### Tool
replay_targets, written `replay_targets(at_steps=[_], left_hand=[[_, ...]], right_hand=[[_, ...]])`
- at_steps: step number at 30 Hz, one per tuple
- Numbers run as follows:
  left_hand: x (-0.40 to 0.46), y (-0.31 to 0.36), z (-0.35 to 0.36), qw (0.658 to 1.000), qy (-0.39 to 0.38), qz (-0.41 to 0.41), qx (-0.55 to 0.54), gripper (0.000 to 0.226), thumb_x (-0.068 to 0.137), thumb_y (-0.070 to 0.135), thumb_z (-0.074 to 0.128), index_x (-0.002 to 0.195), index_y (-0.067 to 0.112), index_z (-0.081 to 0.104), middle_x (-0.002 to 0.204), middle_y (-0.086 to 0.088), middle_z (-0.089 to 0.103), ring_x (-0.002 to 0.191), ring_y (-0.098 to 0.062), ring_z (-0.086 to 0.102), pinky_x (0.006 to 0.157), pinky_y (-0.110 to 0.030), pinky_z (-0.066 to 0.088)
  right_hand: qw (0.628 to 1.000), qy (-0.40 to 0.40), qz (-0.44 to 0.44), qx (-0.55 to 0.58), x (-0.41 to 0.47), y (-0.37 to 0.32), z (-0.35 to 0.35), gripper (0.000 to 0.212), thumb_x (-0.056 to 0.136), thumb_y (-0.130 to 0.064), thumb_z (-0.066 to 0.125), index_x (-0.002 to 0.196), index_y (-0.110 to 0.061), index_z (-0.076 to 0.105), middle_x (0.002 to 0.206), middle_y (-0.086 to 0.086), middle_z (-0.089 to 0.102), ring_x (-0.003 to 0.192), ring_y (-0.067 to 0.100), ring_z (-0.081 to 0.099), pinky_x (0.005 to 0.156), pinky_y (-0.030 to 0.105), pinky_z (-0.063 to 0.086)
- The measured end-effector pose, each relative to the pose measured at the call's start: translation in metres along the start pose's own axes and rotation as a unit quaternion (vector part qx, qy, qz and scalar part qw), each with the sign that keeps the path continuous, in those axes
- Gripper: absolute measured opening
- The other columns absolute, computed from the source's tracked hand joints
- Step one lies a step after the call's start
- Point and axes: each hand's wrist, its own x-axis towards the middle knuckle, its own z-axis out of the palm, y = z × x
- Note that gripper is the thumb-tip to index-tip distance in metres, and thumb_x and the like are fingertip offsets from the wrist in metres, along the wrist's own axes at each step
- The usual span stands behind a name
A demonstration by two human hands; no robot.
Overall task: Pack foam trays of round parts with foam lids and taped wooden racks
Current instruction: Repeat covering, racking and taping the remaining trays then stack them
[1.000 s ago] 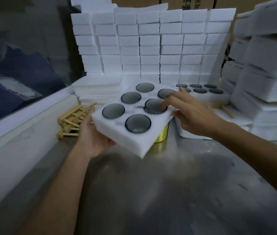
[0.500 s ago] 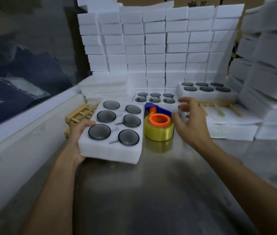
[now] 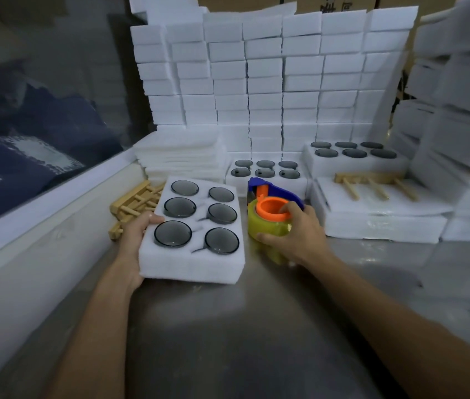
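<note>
We are at a packing bench in a warehouse or workshop; white foam blocks (image 3: pixel 265 82) are stacked in a wall behind a metal worktable (image 3: pixel 256 326); cardboard cartons (image 3: pixel 328 2) rise behind them; wooden racks (image 3: pixel 133 205), a tape dispenser (image 3: pixel 271 214) and foam trays of round parts (image 3: pixel 351 159) crowd the surface.

Dim, bluish indoor light. Foam stacks (image 3: pixel 271 82) at 12 o'clock brightest; soft glare patch on steel tabletop (image 3: pixel 228 326) at 6. Wide-angle bending and blur at 3 and 9 edges.
</note>
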Motion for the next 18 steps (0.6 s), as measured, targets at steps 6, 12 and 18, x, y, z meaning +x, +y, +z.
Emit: replay_targets(at_steps=[6,12,18], left_hand=[[0.001,-0.002,0.002,0.998,0.011,-0.005,0.055,0.029,0.052,0.032,0.064,0.074,0.017,0.078,0.080,-0.011,0.072,0.068,-0.029,0.067,0.068,-0.034,0.052],[0.005,-0.005,0.006,0.992,0.045,0.001,0.116,0.031,0.041,0.041,0.068,0.064,0.023,0.077,0.073,-0.007,0.073,0.059,-0.024,0.066,0.061,-0.030,0.051],[0.008,-0.007,0.007,0.985,0.052,0.021,0.161,0.035,0.043,0.042,0.069,0.068,0.020,0.077,0.083,-0.012,0.075,0.074,-0.028,0.066,0.076,-0.040,0.048]], right_hand=[[0.999,0.018,0.030,-0.010,0.007,0.001,-0.004,0.078,0.061,-0.066,0.075,0.123,-0.030,0.044,0.124,0.002,0.042,0.103,0.025,0.053,0.084,0.037,0.048],[0.997,0.059,0.054,-0.007,-0.001,-0.001,0.000,0.069,0.073,-0.051,0.074,0.127,-0.023,0.041,0.141,0.011,0.029,0.117,0.039,0.050,0.093,0.042,0.044],[0.991,0.115,0.015,-0.065,-0.019,-0.011,0.003,0.079,0.080,-0.053,0.067,0.143,-0.029,0.027,0.161,0.012,-0.012,0.121,0.042,0.051,0.085,0.045,0.050]])
